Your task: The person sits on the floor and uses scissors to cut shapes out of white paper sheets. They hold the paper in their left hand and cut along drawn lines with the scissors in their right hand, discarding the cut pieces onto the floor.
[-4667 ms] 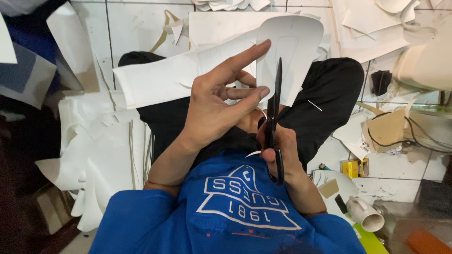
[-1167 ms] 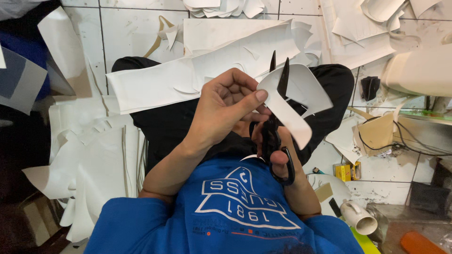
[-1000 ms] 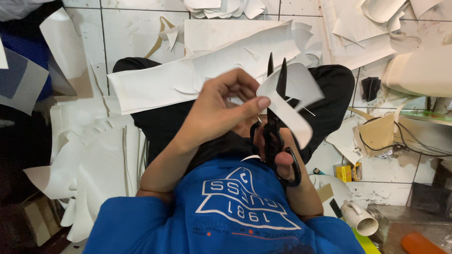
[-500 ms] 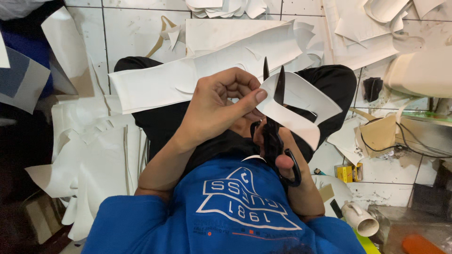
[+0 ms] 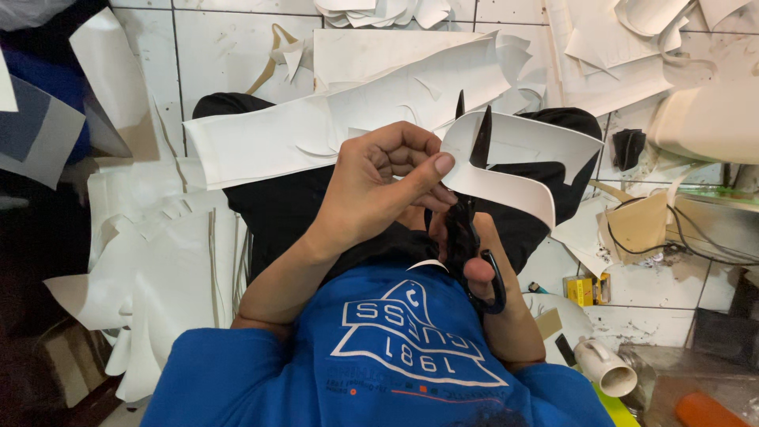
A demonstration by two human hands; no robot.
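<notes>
scissors [image 5: 473,229], black, held upright in right hand [image 5: 474,265], fingers curled through the loop handles near the lap; blades parted in a narrow v, tips poking up through the curved white strip [image 5: 506,170]. left hand [image 5: 379,194] pinching that strip at its inner edge, thumb pad pressed flat against the sheet, other fingers folded tight behind it; nothing else in that hand. strip position: raised over the lap, just right of the left thumb, bent into an open hook shape, one arm curling down toward the right knee, blades straddling its upper bend. judged light and thin, foam-like or leatherette sheet: holds a curve on its own yet sags at the free end, so flexible rather than stiff; surface matte, probably not slippery; likely to buckle or tear at a narrow neck if tugged. best held close to the cut line, thumb and forefinger on the flat face, as now, not by the dangling tail. long white offcut [image 5: 316,134] lying across black trousers [image 5: 277,213] behind the hands. more white scraps heaped on tiled floor [image 5: 229,47] left and above. white pipe stub [image 5: 605,368] and small yellow box [image 5: 583,290] at lower right. blue shirt [image 5: 379,356] filling bottom of view.
</notes>
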